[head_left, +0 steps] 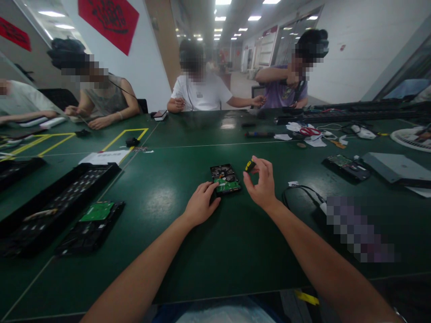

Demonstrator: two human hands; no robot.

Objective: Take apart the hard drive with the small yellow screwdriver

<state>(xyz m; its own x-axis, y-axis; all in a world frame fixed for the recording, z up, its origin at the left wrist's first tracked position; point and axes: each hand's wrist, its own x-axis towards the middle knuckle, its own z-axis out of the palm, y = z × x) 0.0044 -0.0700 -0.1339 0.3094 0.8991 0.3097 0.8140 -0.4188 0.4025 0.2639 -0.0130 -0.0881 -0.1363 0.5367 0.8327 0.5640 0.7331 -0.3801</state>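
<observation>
In the middle of the table lies a hard drive (225, 175), its green circuit board (229, 185) facing up on the near half. My left hand (201, 204) is closed at its near left edge, fingertips over the board and thumb low at the side. Just right of the drive, my right hand (261, 184) is raised off the tabletop. Between its thumb and fingers it pinches a small black-and-yellow tool (249, 166), stubby like a screwdriver handle. Any shaft or tip of that tool cannot be made out, and it is apart from the drive.
At left are a long black tray (67, 193) and a second hard drive (90, 226). To the right lie another drive (348, 167), a grey box (397, 166) and a black cable (303, 187). Red scissors (310, 131) lie farther back. Several people sit across the table (161, 251).
</observation>
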